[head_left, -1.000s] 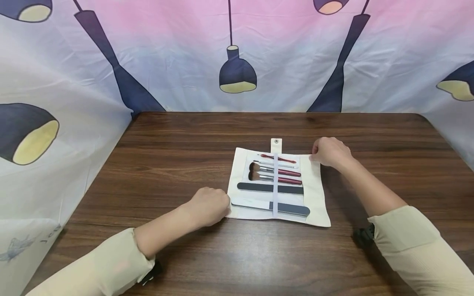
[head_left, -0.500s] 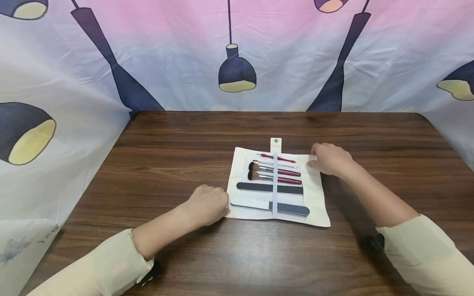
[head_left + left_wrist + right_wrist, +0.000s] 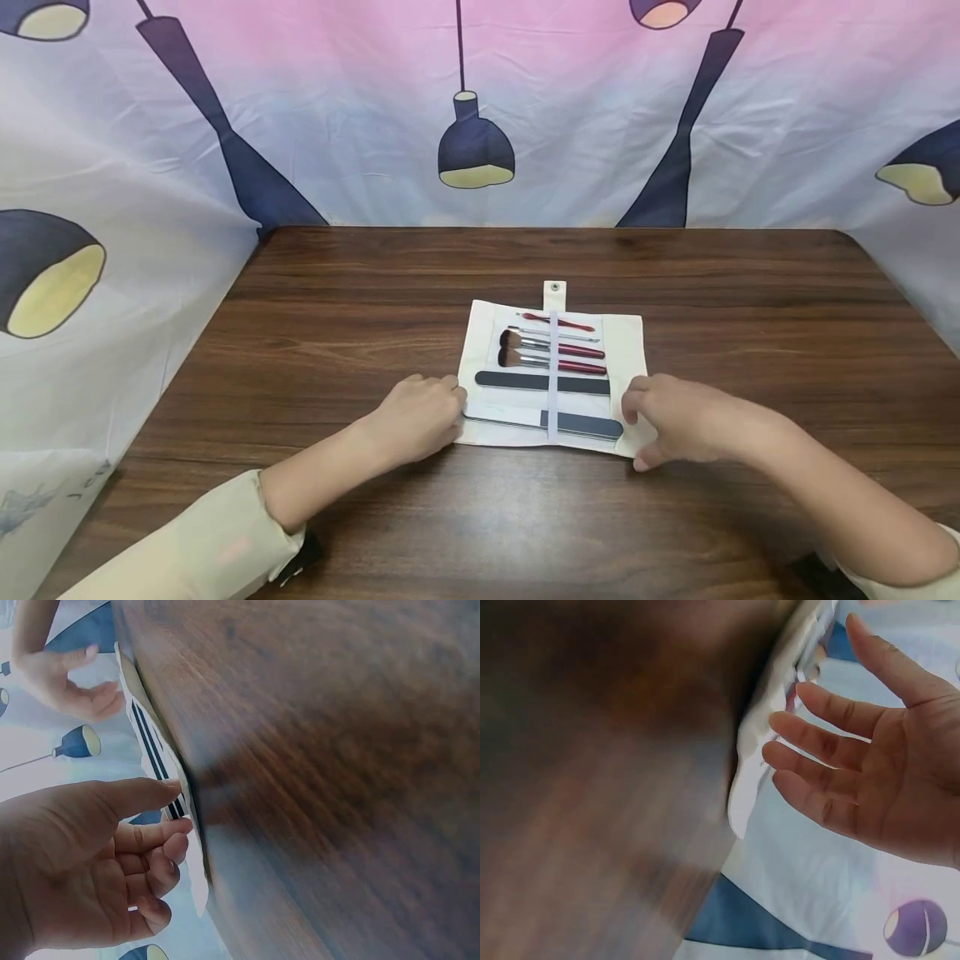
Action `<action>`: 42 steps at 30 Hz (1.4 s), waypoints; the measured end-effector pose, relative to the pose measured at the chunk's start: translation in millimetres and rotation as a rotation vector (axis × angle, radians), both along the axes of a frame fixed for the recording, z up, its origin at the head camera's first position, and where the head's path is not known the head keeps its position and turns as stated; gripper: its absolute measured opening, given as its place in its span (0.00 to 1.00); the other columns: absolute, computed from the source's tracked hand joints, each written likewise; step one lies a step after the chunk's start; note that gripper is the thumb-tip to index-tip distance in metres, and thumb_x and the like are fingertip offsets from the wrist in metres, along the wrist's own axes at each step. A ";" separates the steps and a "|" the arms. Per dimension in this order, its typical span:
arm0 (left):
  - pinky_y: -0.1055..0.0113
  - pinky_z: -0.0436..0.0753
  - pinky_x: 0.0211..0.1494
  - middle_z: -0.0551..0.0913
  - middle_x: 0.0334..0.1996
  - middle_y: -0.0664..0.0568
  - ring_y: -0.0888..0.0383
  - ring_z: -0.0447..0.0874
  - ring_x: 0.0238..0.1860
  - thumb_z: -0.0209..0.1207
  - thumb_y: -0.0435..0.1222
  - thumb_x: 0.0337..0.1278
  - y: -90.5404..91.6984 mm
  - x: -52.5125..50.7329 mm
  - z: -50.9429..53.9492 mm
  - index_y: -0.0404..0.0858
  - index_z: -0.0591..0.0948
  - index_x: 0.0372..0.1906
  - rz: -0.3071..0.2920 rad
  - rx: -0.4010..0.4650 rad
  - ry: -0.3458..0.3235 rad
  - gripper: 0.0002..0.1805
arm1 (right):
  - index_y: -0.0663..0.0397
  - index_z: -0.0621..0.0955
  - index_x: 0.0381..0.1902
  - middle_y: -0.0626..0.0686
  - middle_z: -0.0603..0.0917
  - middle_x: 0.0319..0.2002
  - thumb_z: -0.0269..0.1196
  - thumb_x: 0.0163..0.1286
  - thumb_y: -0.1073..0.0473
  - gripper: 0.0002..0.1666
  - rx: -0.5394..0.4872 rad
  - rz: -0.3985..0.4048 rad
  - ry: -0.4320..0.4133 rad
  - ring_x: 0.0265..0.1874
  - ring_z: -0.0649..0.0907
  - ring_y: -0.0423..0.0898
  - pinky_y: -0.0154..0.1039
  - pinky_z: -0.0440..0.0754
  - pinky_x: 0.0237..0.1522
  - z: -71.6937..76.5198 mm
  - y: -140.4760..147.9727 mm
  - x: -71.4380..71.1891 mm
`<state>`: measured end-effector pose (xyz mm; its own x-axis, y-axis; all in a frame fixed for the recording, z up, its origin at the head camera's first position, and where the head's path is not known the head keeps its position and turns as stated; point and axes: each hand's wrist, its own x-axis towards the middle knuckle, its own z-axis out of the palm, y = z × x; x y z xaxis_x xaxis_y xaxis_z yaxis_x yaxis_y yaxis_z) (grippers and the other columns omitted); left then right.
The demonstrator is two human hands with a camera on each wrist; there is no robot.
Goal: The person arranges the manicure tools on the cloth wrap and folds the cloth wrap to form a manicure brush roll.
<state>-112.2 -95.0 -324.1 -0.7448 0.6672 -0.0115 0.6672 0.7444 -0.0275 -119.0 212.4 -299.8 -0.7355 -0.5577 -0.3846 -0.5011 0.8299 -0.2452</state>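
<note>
A cream cloth tool roll [image 3: 624, 350] lies unfolded on the table. A white band [image 3: 553, 400] crosses the tools in it: a black nail file [image 3: 510, 381], a white-and-grey nail file [image 3: 585, 425], two makeup brushes with dark red handles, a thin silver tool and a thin red tool [image 3: 573, 325]. My left hand [image 3: 420, 417] pinches the roll's left edge between thumb and forefinger, seen in the left wrist view. My right hand [image 3: 678, 417] hovers at the roll's near right corner, its fingers spread and relaxed; the right wrist view shows nothing in them.
The brown wood-grain table [image 3: 360, 283] reaches back to a hanging cloth [image 3: 360, 108] printed with lamps. A strap with a metal snap [image 3: 554, 293] sticks out from the roll's far edge.
My right hand has let go of the roll's far right corner and come nearer, to the near right corner. My left hand keeps its place at the left edge.
</note>
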 end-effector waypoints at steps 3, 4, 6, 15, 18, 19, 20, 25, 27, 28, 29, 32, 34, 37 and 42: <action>0.65 0.67 0.25 0.71 0.22 0.53 0.57 0.73 0.22 0.67 0.39 0.45 -0.9 0.9 -0.8 0.37 0.77 0.25 0.003 0.003 -0.013 0.12 | 0.51 0.76 0.34 0.44 0.71 0.34 0.76 0.40 0.50 0.25 -0.022 0.032 0.072 0.31 0.71 0.43 0.39 0.72 0.29 -9.1 0.1 9.2; 0.65 0.67 0.25 0.71 0.22 0.54 0.58 0.72 0.22 0.68 0.41 0.44 -1.2 1.2 -1.0 0.37 0.77 0.26 0.004 0.000 -0.018 0.13 | 0.50 0.76 0.33 0.44 0.71 0.33 0.76 0.39 0.51 0.25 -0.029 0.040 0.103 0.30 0.70 0.43 0.38 0.71 0.28 -12.1 0.6 10.9; 0.65 0.67 0.26 0.71 0.22 0.54 0.59 0.71 0.22 0.69 0.45 0.42 -1.5 1.3 -1.8 0.37 0.77 0.27 0.005 -0.007 -0.026 0.16 | 0.50 0.75 0.30 0.44 0.70 0.31 0.77 0.38 0.53 0.24 -0.041 0.054 0.165 0.29 0.70 0.42 0.38 0.71 0.27 -17.2 1.7 13.1; 0.65 0.68 0.27 0.70 0.22 0.56 0.60 0.70 0.23 0.72 0.45 0.36 -0.6 0.3 0.0 0.38 0.77 0.27 0.005 -0.035 -0.061 0.19 | 0.48 0.76 0.25 0.42 0.71 0.28 0.76 0.39 0.57 0.19 -0.071 0.079 0.235 0.25 0.71 0.40 0.39 0.72 0.28 -19.7 5.8 9.7; 0.65 0.68 0.27 0.70 0.23 0.56 0.60 0.70 0.23 0.71 0.46 0.37 -0.4 -1.0 0.8 0.38 0.77 0.28 0.004 -0.049 -0.070 0.19 | 0.47 0.78 0.26 0.42 0.74 0.29 0.72 0.45 0.60 0.12 -0.106 0.061 0.206 0.25 0.73 0.39 0.39 0.73 0.29 -16.0 8.6 7.9; 0.65 0.68 0.27 0.69 0.23 0.56 0.60 0.70 0.23 0.71 0.47 0.38 -0.5 -1.5 1.0 0.38 0.77 0.28 0.004 -0.052 -0.074 0.19 | 0.48 0.79 0.27 0.41 0.76 0.29 0.71 0.48 0.61 0.10 -0.123 0.052 0.194 0.25 0.74 0.39 0.39 0.74 0.29 -15.1 10.0 7.4; 0.64 0.68 0.28 0.69 0.23 0.56 0.60 0.70 0.23 0.70 0.48 0.39 -0.7 -2.1 1.2 0.38 0.77 0.28 0.005 -0.052 -0.079 0.20 | 0.47 0.79 0.27 0.41 0.76 0.29 0.69 0.50 0.63 0.09 -0.140 0.041 0.185 0.25 0.74 0.38 0.38 0.74 0.28 -14.4 11.4 6.9; 0.61 0.71 0.31 0.70 0.24 0.57 0.61 0.69 0.23 0.68 0.51 0.41 -2.7 -5.5 1.4 0.38 0.77 0.29 0.019 -0.031 -0.124 0.21 | 0.47 0.79 0.30 0.39 0.74 0.23 0.64 0.55 0.67 0.09 -0.214 -0.010 0.160 0.18 0.68 0.36 0.33 0.67 0.21 -15.1 18.7 2.9; 0.60 0.72 0.32 0.70 0.24 0.57 0.61 0.69 0.24 0.68 0.50 0.42 -3.8 -6.9 1.3 0.38 0.77 0.29 0.024 -0.016 -0.144 0.20 | 0.47 0.78 0.30 0.39 0.73 0.21 0.63 0.57 0.67 0.09 -0.238 -0.024 0.161 0.17 0.65 0.35 0.33 0.65 0.19 -16.4 21.6 0.7; 0.59 0.72 0.33 0.70 0.24 0.57 0.61 0.69 0.25 0.67 0.49 0.43 -4.4 -7.7 1.1 0.38 0.77 0.29 0.024 -0.010 -0.151 0.19 | 0.46 0.77 0.31 0.39 0.73 0.21 0.62 0.58 0.67 0.09 -0.247 -0.031 0.162 0.16 0.64 0.35 0.33 0.64 0.19 -16.6 23.0 -0.5; 0.59 0.72 0.33 0.70 0.24 0.57 0.61 0.69 0.24 0.67 0.48 0.43 -5.1 -8.6 1.0 0.38 0.77 0.29 0.023 -0.001 -0.157 0.18 | 0.46 0.77 0.31 0.39 0.73 0.21 0.62 0.59 0.67 0.08 -0.256 -0.038 0.162 0.16 0.64 0.35 0.33 0.64 0.18 -17.2 24.3 -1.7; 0.60 0.73 0.31 0.70 0.23 0.58 0.61 0.68 0.23 0.66 0.44 0.46 -6.3 -11.9 0.3 0.40 0.76 0.27 0.019 0.028 -0.166 0.14 | 0.46 0.77 0.31 0.39 0.73 0.20 0.62 0.61 0.65 0.07 -0.277 -0.053 0.164 0.15 0.64 0.36 0.33 0.63 0.19 -17.7 28.0 -5.6; 0.62 0.72 0.29 0.70 0.22 0.58 0.61 0.67 0.22 0.65 0.41 0.48 -7.2 -14.2 -0.7 0.40 0.76 0.26 0.015 0.055 -0.167 0.11 | 0.47 0.77 0.31 0.39 0.73 0.20 0.61 0.62 0.64 0.06 -0.288 -0.064 0.160 0.15 0.64 0.36 0.34 0.63 0.19 -18.5 29.8 -8.3; 0.66 0.69 0.24 0.69 0.21 0.59 0.62 0.66 0.21 0.63 0.39 0.51 -8.2 -18.1 -1.2 0.42 0.75 0.23 0.028 0.103 -0.188 0.09 | 0.49 0.77 0.32 0.40 0.74 0.21 0.60 0.64 0.62 0.02 -0.319 -0.076 0.158 0.16 0.65 0.37 0.34 0.63 0.19 -20.3 32.6 -12.3; 0.69 0.64 0.21 0.68 0.18 0.59 0.64 0.63 0.19 0.59 0.40 0.57 -9.2 -23.5 0.3 0.44 0.75 0.22 0.116 0.192 -0.293 0.10 | 0.51 0.78 0.33 0.42 0.77 0.24 0.58 0.65 0.62 0.02 -0.396 -0.120 0.131 0.18 0.67 0.38 0.35 0.64 0.20 -22.6 35.9 -17.2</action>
<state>-135.7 -104.1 -323.8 -0.7994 0.5889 -0.1187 0.5367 0.7888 0.2995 -136.2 248.4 -322.5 -0.8328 -0.5507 -0.0570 -0.4547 0.7390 -0.4970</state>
